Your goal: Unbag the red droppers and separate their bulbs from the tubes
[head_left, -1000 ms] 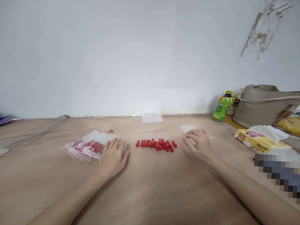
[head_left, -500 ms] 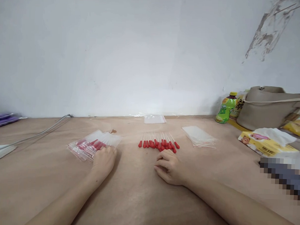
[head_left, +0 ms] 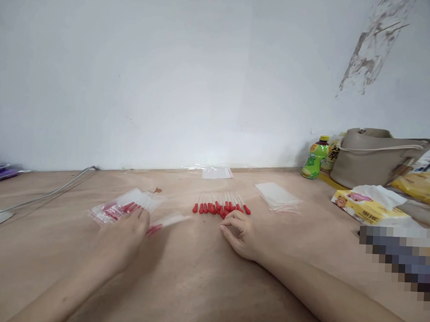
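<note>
My left hand (head_left: 128, 226) is closed, with a clear zip bag (head_left: 173, 219) holding a red-bulbed dropper sticking out on its right side. It hovers at the near edge of a fanned pile of filled clear bags (head_left: 108, 211), red bulbs showing through the plastic. Curled, my right hand (head_left: 242, 233) rests at the near right side of a row of glass droppers with red rubber bulbs (head_left: 211, 208). Its fingertips meet the bulbs there; whether they grip one is hidden. Right of the droppers lies a stack of flat clear zip bags (head_left: 277, 197).
Another flat bag (head_left: 217, 173) lies by the wall. At right stand a green drink bottle (head_left: 315, 158), a beige handbag (head_left: 364, 160) and a yellow tissue pack (head_left: 366, 205). A grey cable (head_left: 64, 187) and purple packets (head_left: 2, 172) are at left.
My left hand has moved left and nearer, and a filled bag now shows at its right side, apart from the pile. My right hand stays at the droppers. The view has turned slightly right.
</note>
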Available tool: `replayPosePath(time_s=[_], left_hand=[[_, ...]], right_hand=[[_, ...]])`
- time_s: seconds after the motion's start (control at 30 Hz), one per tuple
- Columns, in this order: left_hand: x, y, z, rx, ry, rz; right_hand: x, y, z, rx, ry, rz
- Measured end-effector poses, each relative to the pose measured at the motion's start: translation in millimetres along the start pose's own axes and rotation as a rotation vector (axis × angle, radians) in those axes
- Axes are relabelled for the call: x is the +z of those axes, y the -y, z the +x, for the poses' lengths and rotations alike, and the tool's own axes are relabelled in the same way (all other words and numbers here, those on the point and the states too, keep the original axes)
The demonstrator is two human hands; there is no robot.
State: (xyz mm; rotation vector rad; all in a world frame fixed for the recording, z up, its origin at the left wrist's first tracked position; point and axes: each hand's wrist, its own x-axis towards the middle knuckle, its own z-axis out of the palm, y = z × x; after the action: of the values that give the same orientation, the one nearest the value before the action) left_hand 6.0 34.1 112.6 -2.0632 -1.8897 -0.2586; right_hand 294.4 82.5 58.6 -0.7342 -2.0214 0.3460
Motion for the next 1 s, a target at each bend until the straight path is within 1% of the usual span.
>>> replayPosePath(time_s=[0.07,0.13,0.17,0.2,0.23,0.27,0.3,0.33,0.37,0.4,0.47,0.53,0.6,0.63,0.7,0.77,0.93,1.0], left_hand=[[-0.2,-14,-16,0.197,0.005,0.024],[2.0,-34,-30,0.456,-0.062,-0.013],[3.7,-44,-35,0.581,-0.110,-0.047],[5.8,-55,-37,0.685,-0.133,-0.078],[8.1,-64,-38,0.758,-0.135,-0.110],[10.6,-72,-36,0.803,-0.123,-0.149],[13.4,-78,-33,0.814,-0.094,-0.200],[16.5,-83,-28,0.790,-0.056,-0.272],[19.9,-87,-23,0.734,-0.020,-0.367],[23.5,-89,-17,0.648,0.019,-0.479],[31.1,-92,-4,0.406,0.100,-0.730],[37.7,-93,6,0.148,0.166,-0.967],[41.8,-94,13,-0.057,0.255,-1.177],[42.8,-96,15,-0.131,0.308,-1.270],[42.9,-99,16,-0.222,0.418,-1.416],[42.0,-102,16,-0.268,0.482,-1.488],[41.5,-103,14,-0.304,0.503,-1.505],[41.9,-101,14,-0.310,0.504,-1.539]], right_hand=[[-1,-1,0,0.028,-0.029,0.040],[-1,-3,0,0.046,-0.051,0.066],[-2,-3,0,0.048,-0.053,0.075],[-3,-4,-1,0.045,-0.040,0.084],[-4,-4,-1,0.036,-0.014,0.090],[-6,-3,-2,0.023,0.029,0.097],[-8,-3,-2,0.007,0.083,0.103],[-9,-2,-3,-0.008,0.151,0.106],[-11,-2,-3,-0.020,0.218,0.105],[-12,-2,-4,-0.027,0.274,0.100],[-14,-3,-4,-0.022,0.354,0.088],[-14,-6,-4,-0.003,0.389,0.087],[-14,-9,-3,0.004,0.413,0.103],[-14,-10,-2,0.002,0.426,0.114],[-15,-12,-1,-0.003,0.447,0.124],[-15,-13,0,-0.005,0.457,0.128],[-15,-11,-1,0.001,0.452,0.134],[-13,-10,-2,0.003,0.425,0.108]])
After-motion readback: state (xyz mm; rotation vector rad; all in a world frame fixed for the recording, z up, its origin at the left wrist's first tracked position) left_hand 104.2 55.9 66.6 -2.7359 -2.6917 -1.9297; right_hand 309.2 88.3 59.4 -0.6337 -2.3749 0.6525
